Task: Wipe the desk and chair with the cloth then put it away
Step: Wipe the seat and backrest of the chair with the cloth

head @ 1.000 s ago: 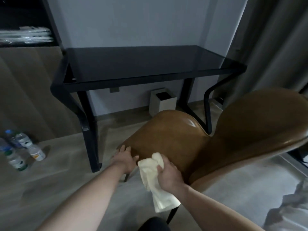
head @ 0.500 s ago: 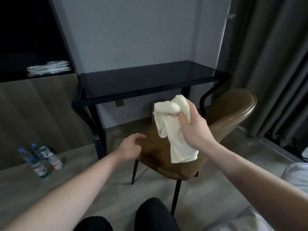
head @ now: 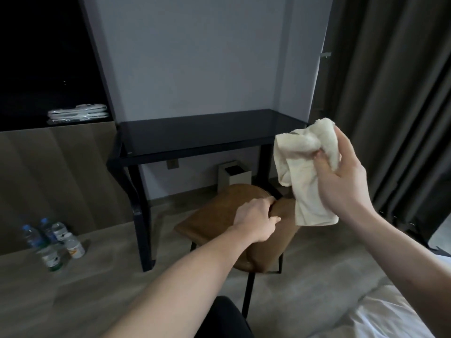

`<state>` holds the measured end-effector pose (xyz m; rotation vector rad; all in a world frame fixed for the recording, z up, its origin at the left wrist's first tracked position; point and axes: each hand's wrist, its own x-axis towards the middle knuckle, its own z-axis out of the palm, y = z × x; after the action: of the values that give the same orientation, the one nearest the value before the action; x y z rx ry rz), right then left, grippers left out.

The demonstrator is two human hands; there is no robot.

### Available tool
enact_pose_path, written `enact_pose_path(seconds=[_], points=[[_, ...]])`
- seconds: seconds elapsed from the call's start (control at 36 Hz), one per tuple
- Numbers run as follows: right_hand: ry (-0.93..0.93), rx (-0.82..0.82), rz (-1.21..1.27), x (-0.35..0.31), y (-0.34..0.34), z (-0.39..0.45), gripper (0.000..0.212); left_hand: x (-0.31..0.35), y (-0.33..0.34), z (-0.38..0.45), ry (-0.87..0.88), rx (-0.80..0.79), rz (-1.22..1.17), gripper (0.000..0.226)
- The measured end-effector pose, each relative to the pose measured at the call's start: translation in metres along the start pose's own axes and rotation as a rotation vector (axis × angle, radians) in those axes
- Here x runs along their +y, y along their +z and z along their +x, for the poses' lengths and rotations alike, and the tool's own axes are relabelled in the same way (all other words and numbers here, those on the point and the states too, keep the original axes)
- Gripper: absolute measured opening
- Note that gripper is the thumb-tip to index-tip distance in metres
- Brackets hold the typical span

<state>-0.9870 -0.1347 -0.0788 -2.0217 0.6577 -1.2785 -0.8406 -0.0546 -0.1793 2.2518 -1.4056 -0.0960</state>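
Observation:
A brown leather chair (head: 214, 215) on thin black legs stands in front of the black glass-topped desk (head: 195, 132). My left hand (head: 253, 218) grips the top edge of the chair's back, fingers curled over it. My right hand (head: 341, 181) is raised at the right, level with the desk top, and holds a crumpled cream cloth (head: 302, 172) bunched in the fingers. The cloth's loose end hangs down in front of the chair.
A small white bin (head: 234, 175) stands under the desk by the wall. Several water bottles (head: 48, 242) stand on the floor at the left. Folded white items (head: 78, 114) lie on a dark shelf. Dark curtains (head: 395, 93) hang at the right; white bedding (head: 390, 315) lies at the lower right.
My right hand has lifted the cloth off the chair seat and up to the right. My left hand moved from the seat's front edge to the chair's back and closed on it.

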Motion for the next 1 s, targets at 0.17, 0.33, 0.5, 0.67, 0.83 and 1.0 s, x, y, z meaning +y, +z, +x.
enact_pose_path(seconds=[0.17, 0.33, 0.5, 0.67, 0.83, 1.0], points=[[-0.072, -0.063, -0.137, 0.009, 0.000, -0.002, 0.053, -0.023, -0.016, -0.005, -0.046, 0.014, 0.038, 0.053], [-0.126, -0.163, -0.296, 0.021, 0.025, -0.003, 0.057, -0.071, -0.047, -0.012, -0.118, -0.002, 0.041, 0.045], [-0.266, -0.284, -0.362, 0.021, 0.077, -0.003, 0.056, -0.112, -0.074, -0.019, -0.159, -0.009, 0.038, 0.019], [-0.280, -0.273, -0.460, 0.018, 0.119, -0.001, 0.049, -0.138, -0.082, -0.011, -0.181, -0.025, 0.026, 0.031], [-0.236, -0.279, -0.459, 0.042, 0.106, 0.029, 0.049, -0.149, -0.080, 0.002, -0.165, -0.039, -0.008, 0.021], [0.085, -0.200, -0.315, 0.075, 0.073, 0.075, 0.039, -0.153, -0.080, 0.008, -0.161, -0.050, -0.040, 0.020]])
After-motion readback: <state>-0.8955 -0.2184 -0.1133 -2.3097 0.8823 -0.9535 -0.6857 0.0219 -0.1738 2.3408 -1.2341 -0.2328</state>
